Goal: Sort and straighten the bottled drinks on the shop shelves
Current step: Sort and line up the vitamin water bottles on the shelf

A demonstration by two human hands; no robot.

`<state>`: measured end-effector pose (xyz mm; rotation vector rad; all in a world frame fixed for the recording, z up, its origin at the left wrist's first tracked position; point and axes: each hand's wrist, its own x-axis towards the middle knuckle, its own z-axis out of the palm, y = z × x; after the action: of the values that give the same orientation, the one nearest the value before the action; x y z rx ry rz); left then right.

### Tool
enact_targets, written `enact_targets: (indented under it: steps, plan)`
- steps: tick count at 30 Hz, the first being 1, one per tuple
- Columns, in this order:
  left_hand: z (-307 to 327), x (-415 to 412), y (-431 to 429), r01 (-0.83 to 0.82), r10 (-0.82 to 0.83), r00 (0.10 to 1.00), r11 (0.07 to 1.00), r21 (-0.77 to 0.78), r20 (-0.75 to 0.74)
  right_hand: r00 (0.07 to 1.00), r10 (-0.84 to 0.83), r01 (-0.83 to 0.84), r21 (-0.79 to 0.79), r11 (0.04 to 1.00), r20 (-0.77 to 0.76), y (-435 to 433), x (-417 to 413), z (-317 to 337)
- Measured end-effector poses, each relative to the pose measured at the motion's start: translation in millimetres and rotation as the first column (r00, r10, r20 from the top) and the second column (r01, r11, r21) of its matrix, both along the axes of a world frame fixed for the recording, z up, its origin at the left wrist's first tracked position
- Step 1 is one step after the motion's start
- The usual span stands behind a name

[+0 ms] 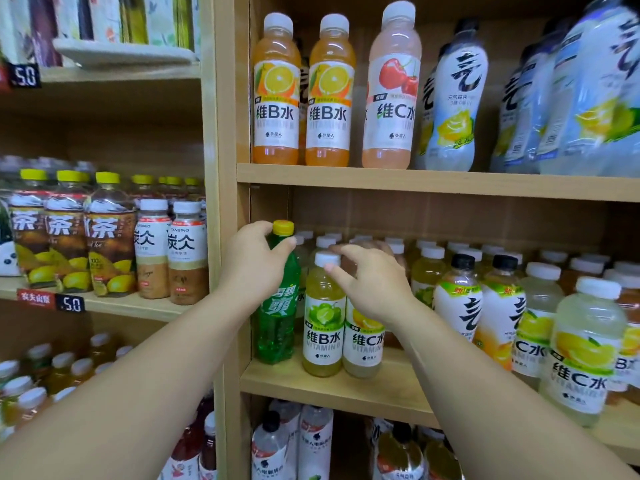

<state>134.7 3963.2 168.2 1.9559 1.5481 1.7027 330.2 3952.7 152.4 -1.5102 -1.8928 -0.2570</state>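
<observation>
Green soda bottle (277, 320) is gripped at the neck by the left hand (252, 261), right hand (374, 285) loose-fingered over the lime bottle (323, 323) beside it, so lift straight, don't drag.

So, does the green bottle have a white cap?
No, the green bottle that the left hand grips has a yellow cap.
</observation>
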Motion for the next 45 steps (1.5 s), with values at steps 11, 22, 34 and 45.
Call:
enact_targets:
  steps: [11, 22, 34, 45]
  plan:
    - [44, -25, -50, 0.208, -0.228, 0.936, 0.973, 0.101, 0.267, 0.964, -0.073, 0.217, 0.594, 0.775, -0.257, -38, 17, 144]
    - [32, -49, -59, 0.27, -0.288, 0.916, 0.957, 0.103, 0.278, 0.846, 0.081, 0.022, 0.187, 0.982, -0.527, -17, 31, 181]
    - [6, -31, -71, 0.419, -0.434, 0.87, 0.901, 0.112, 0.236, 0.833, 0.288, -0.007, 0.511, 0.86, -0.473, -129, 36, 77]
    - [-33, 11, -67, 0.521, -0.501, 0.825, 0.854, -0.005, 0.261, 0.865, -0.166, 0.225, 0.071, 0.972, -0.474, -85, 69, -106]
